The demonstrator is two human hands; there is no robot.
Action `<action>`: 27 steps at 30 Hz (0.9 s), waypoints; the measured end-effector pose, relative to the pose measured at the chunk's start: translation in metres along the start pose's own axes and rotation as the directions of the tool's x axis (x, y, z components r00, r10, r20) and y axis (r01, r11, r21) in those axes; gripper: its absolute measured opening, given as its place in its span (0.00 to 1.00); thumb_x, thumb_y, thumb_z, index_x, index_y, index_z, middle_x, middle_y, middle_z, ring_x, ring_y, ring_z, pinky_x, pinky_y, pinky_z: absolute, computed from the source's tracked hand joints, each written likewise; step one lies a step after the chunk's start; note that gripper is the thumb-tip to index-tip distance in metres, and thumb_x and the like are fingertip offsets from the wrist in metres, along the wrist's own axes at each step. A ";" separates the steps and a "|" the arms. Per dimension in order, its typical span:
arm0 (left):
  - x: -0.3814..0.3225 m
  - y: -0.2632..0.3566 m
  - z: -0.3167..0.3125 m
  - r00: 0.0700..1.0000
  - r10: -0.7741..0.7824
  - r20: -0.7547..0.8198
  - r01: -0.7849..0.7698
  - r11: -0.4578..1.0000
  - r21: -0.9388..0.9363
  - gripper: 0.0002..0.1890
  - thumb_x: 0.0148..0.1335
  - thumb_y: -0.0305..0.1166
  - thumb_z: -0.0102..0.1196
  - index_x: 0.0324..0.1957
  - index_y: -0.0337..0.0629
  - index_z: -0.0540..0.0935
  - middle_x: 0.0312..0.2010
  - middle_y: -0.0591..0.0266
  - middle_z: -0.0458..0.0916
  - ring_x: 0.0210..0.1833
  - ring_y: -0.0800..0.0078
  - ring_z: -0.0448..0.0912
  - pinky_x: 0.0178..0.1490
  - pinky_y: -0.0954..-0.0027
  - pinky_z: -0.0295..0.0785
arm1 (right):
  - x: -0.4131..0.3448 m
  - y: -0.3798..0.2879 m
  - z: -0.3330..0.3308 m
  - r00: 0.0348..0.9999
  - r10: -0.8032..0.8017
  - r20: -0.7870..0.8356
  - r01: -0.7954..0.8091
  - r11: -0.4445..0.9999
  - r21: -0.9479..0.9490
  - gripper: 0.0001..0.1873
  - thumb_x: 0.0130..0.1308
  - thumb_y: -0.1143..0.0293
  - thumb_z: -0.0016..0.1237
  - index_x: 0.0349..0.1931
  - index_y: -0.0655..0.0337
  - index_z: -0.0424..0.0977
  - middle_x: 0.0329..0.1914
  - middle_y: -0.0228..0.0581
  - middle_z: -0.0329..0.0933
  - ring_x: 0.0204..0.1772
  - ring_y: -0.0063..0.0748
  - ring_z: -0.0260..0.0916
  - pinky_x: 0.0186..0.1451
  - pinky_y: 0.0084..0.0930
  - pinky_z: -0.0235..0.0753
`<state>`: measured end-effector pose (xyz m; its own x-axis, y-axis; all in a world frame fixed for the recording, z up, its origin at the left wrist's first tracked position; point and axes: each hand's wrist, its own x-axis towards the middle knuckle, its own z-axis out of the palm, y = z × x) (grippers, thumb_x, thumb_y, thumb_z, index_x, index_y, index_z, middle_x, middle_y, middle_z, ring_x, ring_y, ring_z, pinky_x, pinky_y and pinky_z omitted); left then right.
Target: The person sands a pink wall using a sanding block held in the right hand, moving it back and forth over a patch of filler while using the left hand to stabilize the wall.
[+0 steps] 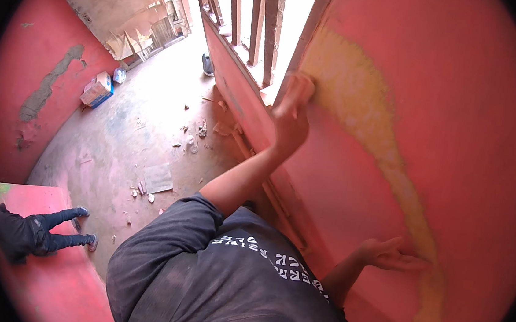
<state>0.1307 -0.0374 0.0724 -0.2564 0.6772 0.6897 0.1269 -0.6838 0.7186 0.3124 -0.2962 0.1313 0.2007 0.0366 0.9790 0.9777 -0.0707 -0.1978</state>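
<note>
My left hand (293,113) is raised to the red wall (463,133), beside the window's edge. Its fingers are bent around a small, blurred pad (309,89), pressed to the upper left of a yellow patch (352,86). What the pad is made of cannot be told. The patch narrows into a strip running down to the lower right. By the low end of that strip, my right hand (388,255) holds nothing, its fingers spread. Whether its fingertips touch the wall is unclear.
Window bars (265,28) stand left of the patch. Rubble (191,139) and a flat grey sheet (159,178) lie on the floor (116,148). A cardboard box (98,90) sits by the far wall, which bears a grey mortar streak (50,85). Another person (35,233) is at the lower left.
</note>
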 end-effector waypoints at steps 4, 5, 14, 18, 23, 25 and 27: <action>0.010 0.002 -0.006 0.966 -0.256 0.014 0.255 0.964 0.077 0.17 0.66 0.18 0.46 0.56 0.32 0.79 0.46 0.43 0.81 0.60 0.52 0.77 0.60 0.65 0.71 | -0.002 -0.002 0.004 0.997 0.072 0.031 -0.074 0.996 0.052 0.43 0.69 0.73 0.45 0.74 0.71 0.30 0.81 0.58 0.28 0.82 0.56 0.29 0.80 0.50 0.36; 0.004 0.004 -0.006 0.977 -0.213 0.005 0.211 0.972 0.104 0.17 0.66 0.17 0.46 0.56 0.32 0.79 0.45 0.44 0.82 0.59 0.53 0.79 0.59 0.66 0.71 | 0.001 0.000 0.005 0.998 0.066 0.026 -0.067 0.996 0.061 0.43 0.69 0.73 0.45 0.74 0.71 0.30 0.81 0.58 0.28 0.82 0.56 0.29 0.80 0.50 0.36; -0.004 0.008 -0.003 0.998 -0.061 0.014 0.057 0.982 0.182 0.19 0.65 0.18 0.46 0.57 0.36 0.79 0.28 0.46 0.80 0.29 0.66 0.74 0.37 0.71 0.71 | -0.009 0.015 0.012 1.000 -0.004 -0.007 0.004 0.998 0.057 0.42 0.69 0.73 0.44 0.74 0.72 0.31 0.81 0.58 0.28 0.82 0.52 0.29 0.80 0.49 0.32; 0.008 -0.003 -0.006 0.987 -0.150 -0.059 0.154 0.986 0.062 0.20 0.64 0.17 0.46 0.57 0.38 0.80 0.34 0.44 0.82 0.36 0.63 0.79 0.40 0.68 0.73 | -0.001 0.004 0.014 0.997 -0.079 0.007 0.079 0.981 -0.178 0.41 0.70 0.70 0.45 0.75 0.70 0.36 0.81 0.60 0.28 0.82 0.56 0.27 0.80 0.51 0.31; -0.001 -0.015 -0.002 0.997 0.072 -0.043 -0.060 0.973 0.224 0.18 0.66 0.19 0.46 0.56 0.34 0.79 0.35 0.47 0.84 0.32 0.65 0.77 0.38 0.71 0.72 | -0.001 0.007 0.011 0.989 -0.140 0.051 0.149 0.921 -0.360 0.39 0.70 0.65 0.48 0.74 0.68 0.44 0.80 0.62 0.30 0.82 0.61 0.26 0.79 0.56 0.30; 0.007 -0.012 -0.008 0.953 0.302 -0.021 -0.290 0.931 0.221 0.18 0.66 0.20 0.46 0.57 0.32 0.79 0.34 0.45 0.84 0.24 0.69 0.74 0.33 0.72 0.72 | -0.008 0.011 0.011 0.990 -0.141 0.031 0.142 0.916 -0.375 0.38 0.69 0.64 0.48 0.74 0.69 0.48 0.80 0.62 0.30 0.82 0.61 0.26 0.78 0.57 0.28; 0.013 -0.003 -0.006 0.989 -0.140 -0.038 0.143 0.985 0.092 0.18 0.64 0.17 0.46 0.55 0.33 0.80 0.44 0.42 0.82 0.46 0.60 0.79 0.50 0.67 0.73 | -0.008 0.012 0.013 0.990 -0.133 0.035 0.137 0.925 -0.354 0.38 0.69 0.64 0.49 0.73 0.69 0.49 0.80 0.61 0.31 0.81 0.62 0.26 0.78 0.58 0.28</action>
<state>0.1210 -0.0281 0.0792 -0.3074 0.7557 0.5783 0.1762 -0.5520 0.8150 0.3236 -0.2847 0.1201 0.0705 0.0803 0.9943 0.9101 -0.4131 -0.0312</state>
